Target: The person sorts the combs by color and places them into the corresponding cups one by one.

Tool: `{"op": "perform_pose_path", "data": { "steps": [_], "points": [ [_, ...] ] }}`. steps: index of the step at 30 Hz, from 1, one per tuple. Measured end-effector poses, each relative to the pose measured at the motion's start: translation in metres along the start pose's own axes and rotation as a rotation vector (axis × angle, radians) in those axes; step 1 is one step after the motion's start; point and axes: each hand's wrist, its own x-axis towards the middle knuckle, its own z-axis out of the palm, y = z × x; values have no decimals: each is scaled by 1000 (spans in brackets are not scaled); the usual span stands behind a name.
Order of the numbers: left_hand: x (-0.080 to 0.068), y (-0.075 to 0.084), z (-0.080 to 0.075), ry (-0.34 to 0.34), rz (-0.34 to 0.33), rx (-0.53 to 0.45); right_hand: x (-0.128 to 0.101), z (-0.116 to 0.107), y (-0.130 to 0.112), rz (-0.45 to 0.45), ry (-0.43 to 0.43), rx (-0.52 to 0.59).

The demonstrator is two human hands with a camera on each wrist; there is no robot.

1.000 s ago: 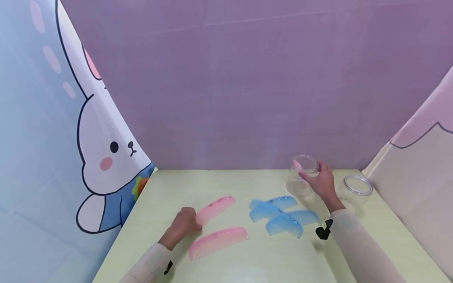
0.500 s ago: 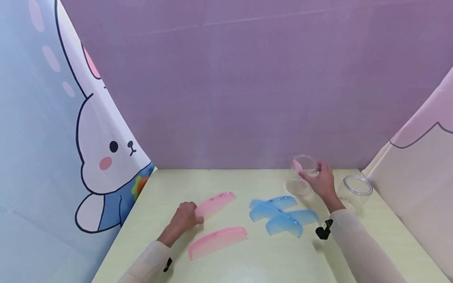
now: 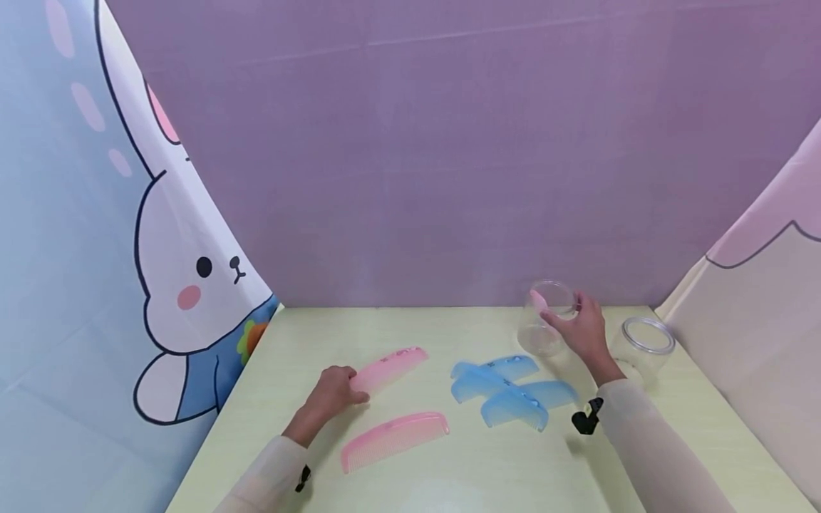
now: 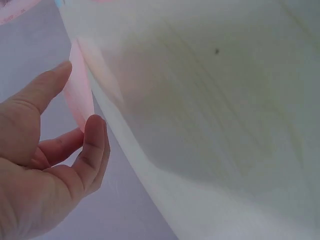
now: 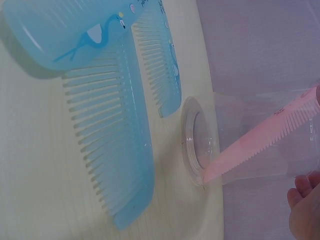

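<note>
My left hand [image 3: 330, 397] pinches the near end of a pink comb [image 3: 391, 368] between thumb and fingertips; in the left wrist view this comb [image 4: 79, 95] stands on edge in the grip. Nearer to me a second pink comb [image 3: 394, 440] lies on the table. At the back right, my right hand [image 3: 582, 329] grips a clear plastic jar [image 3: 539, 342] near its rim, thumb on the near side, fingers on the right. Inside that jar a pink comb [image 5: 260, 140] leans at a slant. Several blue combs [image 3: 507, 388] lie crossed in front of it.
Right of my right hand stands another clear jar [image 3: 648, 338] with a silvery rim, partly behind my wrist. A purple cloth [image 3: 410, 157] rises behind the table's far edge [image 3: 385, 308]. Printed cloths hang at left and right.
My left hand has lifted the pink comb a little and shifted it slightly away from me, mostly during the first half second. The right hand and its jar have stayed in place.
</note>
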Motion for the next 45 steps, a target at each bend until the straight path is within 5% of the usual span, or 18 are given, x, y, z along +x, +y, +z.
{"op": "perform_pose_path", "data": {
  "steps": [28, 45],
  "points": [
    [9, 13, -5, 226, 116, -234, 1, -1, 1, 0, -1, 3],
    [24, 36, -12, 257, 61, -436, 1, -1, 1, -1, -7, 1]
  ]
}}
